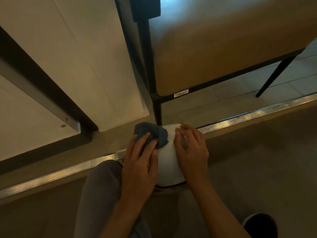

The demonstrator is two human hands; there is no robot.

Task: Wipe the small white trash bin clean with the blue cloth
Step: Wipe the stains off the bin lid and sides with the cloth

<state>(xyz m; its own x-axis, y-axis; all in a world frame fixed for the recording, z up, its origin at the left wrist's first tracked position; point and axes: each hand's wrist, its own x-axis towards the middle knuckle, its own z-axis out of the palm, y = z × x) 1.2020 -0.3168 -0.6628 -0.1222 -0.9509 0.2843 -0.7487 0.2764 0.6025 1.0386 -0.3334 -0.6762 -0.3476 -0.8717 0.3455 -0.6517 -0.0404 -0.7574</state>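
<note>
We see a small white trash bin on its side between two hands: our left hand grips a blue cloth against it; our right hand rests curved on its right side.

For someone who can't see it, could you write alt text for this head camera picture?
Seen from above, a person's left hand presses a blue cloth against a small white trash bin, while the right hand steadies its other side. The bin sits by a metal floor strip, near a tan chair with black legs.
</note>
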